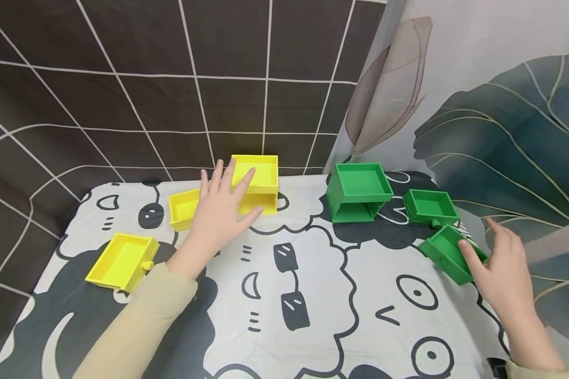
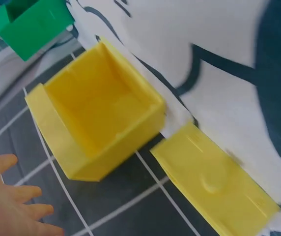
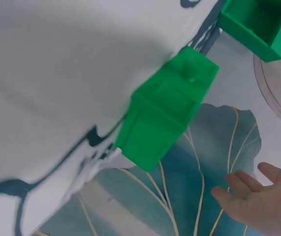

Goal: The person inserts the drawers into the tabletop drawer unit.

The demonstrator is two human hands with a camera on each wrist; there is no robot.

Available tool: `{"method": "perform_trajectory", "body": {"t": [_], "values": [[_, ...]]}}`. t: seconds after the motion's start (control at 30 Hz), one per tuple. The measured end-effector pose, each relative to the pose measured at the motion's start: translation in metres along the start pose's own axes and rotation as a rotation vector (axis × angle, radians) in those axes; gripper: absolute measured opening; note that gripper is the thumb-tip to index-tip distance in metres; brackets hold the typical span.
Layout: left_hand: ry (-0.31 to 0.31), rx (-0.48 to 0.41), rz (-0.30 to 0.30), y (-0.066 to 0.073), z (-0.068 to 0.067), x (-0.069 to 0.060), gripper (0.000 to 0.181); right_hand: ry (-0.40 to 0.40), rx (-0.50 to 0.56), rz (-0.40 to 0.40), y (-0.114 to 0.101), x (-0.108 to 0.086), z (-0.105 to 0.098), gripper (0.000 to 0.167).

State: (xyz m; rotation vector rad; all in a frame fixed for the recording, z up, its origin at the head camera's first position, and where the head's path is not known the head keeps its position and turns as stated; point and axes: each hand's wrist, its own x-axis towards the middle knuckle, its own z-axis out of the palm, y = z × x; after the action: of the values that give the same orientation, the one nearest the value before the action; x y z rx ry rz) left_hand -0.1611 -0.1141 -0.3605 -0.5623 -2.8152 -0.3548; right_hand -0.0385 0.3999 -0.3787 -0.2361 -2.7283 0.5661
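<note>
My left hand (image 1: 220,210), fingers spread and straight, hovers in front of the yellow box frame (image 1: 261,176), an open-fronted case. In the left wrist view the fingers are apart from that frame (image 2: 106,103). One yellow drawer (image 1: 182,208) lies partly behind the hand; another yellow drawer (image 1: 120,258), with a round knob, lies nearer. At the right, my right hand (image 1: 507,273) is beside a tilted green drawer (image 1: 448,255), its thumb overlapping the edge in the head view. The right wrist view shows that hand (image 3: 263,196) apart from the green drawers (image 3: 165,113), holding nothing.
A green box frame (image 1: 360,184) with an open front stands at the back right. Another green drawer (image 1: 431,205) with a knob lies beside it. The cloth (image 1: 313,295) has cartoon faces. A dark tiled-pattern backdrop (image 1: 227,105) and a leaf-patterned curtain (image 1: 517,131) rise behind.
</note>
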Motion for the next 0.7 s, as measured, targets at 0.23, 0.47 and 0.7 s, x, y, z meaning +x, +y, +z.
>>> {"method": "perform_trajectory", "body": {"t": [0.23,0.47,0.7], "values": [[-0.019,0.002,0.078,0.025,0.009,0.016,0.076,0.047,0.077,0.054,0.000,-0.015,0.006,0.064],[-0.042,0.013,0.124,0.045,0.018,0.030,0.074,0.088,0.314,0.222,-0.004,-0.026,0.010,0.052],[-0.014,0.019,0.181,0.061,0.030,0.043,0.072,0.154,0.726,0.360,-0.010,-0.030,0.009,0.033]]}}
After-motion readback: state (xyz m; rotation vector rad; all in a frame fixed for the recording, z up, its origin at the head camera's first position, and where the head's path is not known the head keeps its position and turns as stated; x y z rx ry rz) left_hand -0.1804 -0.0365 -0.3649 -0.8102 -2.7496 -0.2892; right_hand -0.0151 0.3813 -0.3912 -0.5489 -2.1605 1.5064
